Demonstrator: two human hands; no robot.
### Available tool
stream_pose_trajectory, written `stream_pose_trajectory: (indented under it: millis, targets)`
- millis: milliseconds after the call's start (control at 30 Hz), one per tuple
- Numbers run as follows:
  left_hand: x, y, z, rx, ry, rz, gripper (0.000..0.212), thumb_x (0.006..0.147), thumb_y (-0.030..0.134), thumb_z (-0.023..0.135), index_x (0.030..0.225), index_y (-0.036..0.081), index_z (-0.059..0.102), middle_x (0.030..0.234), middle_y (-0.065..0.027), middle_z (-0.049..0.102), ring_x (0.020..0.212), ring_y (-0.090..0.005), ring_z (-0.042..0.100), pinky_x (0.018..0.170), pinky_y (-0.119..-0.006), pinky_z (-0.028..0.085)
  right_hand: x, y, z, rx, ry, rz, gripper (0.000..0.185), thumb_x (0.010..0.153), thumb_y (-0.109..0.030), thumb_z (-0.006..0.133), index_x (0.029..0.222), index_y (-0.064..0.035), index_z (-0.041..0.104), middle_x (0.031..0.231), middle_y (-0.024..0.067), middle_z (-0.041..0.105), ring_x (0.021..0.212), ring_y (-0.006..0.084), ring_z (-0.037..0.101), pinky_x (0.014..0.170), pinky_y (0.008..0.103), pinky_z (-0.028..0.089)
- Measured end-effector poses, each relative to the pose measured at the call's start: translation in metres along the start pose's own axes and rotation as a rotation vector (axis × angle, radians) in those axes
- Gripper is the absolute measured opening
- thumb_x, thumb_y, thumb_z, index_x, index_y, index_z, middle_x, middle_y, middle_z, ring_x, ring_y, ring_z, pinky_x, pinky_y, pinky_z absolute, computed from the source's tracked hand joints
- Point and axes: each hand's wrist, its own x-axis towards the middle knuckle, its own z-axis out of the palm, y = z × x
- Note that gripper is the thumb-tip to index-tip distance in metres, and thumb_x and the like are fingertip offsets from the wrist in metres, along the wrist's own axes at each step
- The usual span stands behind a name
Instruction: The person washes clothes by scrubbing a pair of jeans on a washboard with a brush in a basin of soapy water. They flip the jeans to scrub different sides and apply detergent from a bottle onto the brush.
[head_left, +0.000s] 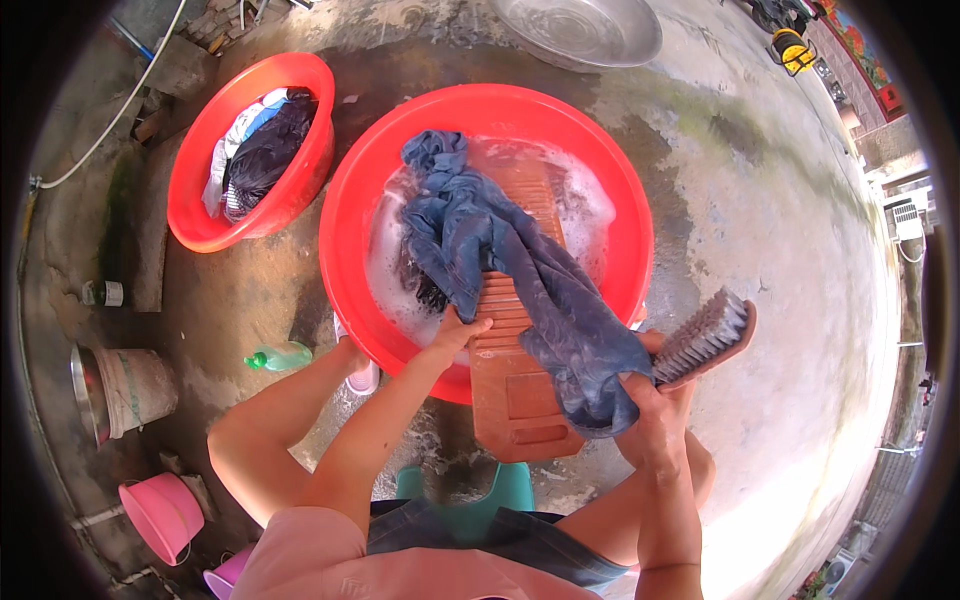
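Note:
A pair of wet blue jeans (487, 225) is stretched across a brown washboard (499, 307) that leans in a large red basin (341, 225) of soapy water. My left hand (453, 334) grips one lower end of the jeans beside the washboard's left edge, thumb pointing right. On the right, my right hand (656, 401) pinches the other leg's end near the lower part of the board. That same hand also holds a scrub brush (705, 337), its foamy bristles turned up and left. Dark cloth (430, 294) shows partly in the suds; the rest is hidden.
A smaller red tub (199, 191) with dark and white laundry stands at upper left. Beyond the basin is a wide metal basin (585, 30). A green-capped bottle (281, 356) lies on the wet concrete. Buckets, one pink (161, 517), line the left. A teal stool (510, 487) is beneath me.

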Motion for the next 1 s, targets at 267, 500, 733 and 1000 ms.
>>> stream_pose_trajectory:
  millis: [267,500,733,1000]
  targets:
    - [-0.004,0.028,-0.133,0.706,0.291,0.212,0.046,0.074,0.018,0.070,0.108,0.001,0.044,0.099,-0.0165,0.058,0.095,-0.0323,0.057,0.083,-0.039,0.043,0.004,-0.019,0.008,-0.175,-0.087,0.197,0.029,0.066,0.003,0.054,0.094,0.0049,0.060,0.084,0.0062,0.060,0.078,0.0132,0.056,0.072,0.0257,0.043]
    - [-0.032,0.111,-0.135,0.665,0.031,0.755,0.024,0.068,0.003,0.060,0.090,-0.003,0.053,0.117,-0.0199,0.053,0.110,-0.0332,0.050,0.093,-0.036,0.039,0.047,-0.019,-0.023,-0.496,0.087,-0.096,0.009,0.068,-0.003,0.055,0.072,0.0043,0.059,0.058,-0.0001,0.053,0.054,0.0069,0.048,0.049,0.0254,0.038]
    - [-0.029,0.015,-0.107,0.853,0.149,0.551,0.041,0.068,0.016,0.063,0.106,0.005,0.053,0.135,-0.0217,0.035,0.113,-0.0390,0.046,0.092,-0.038,0.041,0.068,-0.050,0.014,-0.575,-0.031,-0.204,0.015,0.067,-0.005,0.059,0.077,0.0054,0.059,0.062,0.0052,0.058,0.059,0.0094,0.053,0.055,0.0285,0.044]
    - [-0.032,0.022,-0.044,0.639,0.112,0.653,0.029,0.064,0.002,0.062,0.088,-0.002,0.047,0.128,-0.0189,0.047,0.109,-0.0358,0.050,0.088,-0.034,0.043,0.080,-0.079,0.041,-0.861,-0.214,-0.282,0.018,0.063,-0.007,0.062,0.075,0.0059,0.058,0.066,0.0171,0.059,0.061,0.0250,0.058,0.060,0.0331,0.045]
